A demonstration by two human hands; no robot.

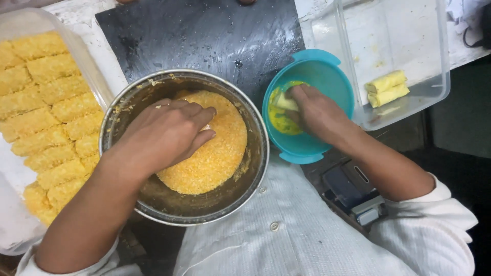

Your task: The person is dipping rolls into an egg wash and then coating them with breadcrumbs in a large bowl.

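Observation:
My left hand (166,132) rests palm down in a steel bowl (255,130) of orange-yellow crumbs (215,158), fingers pressed on something pale that is mostly hidden. My right hand (317,113) reaches into a teal bowl (327,69) holding yellow liquid (280,120), with its fingers closed on a pale roll (286,102). A clear tub (440,87) at the right holds two uncoated pale yellow rolls (387,88).
A clear tray (30,23) at the left is filled with several rows of crumb-coated rolls (51,117). A wet black board (204,36) lies behind the bowls. A dark device (353,191) sits by my right forearm.

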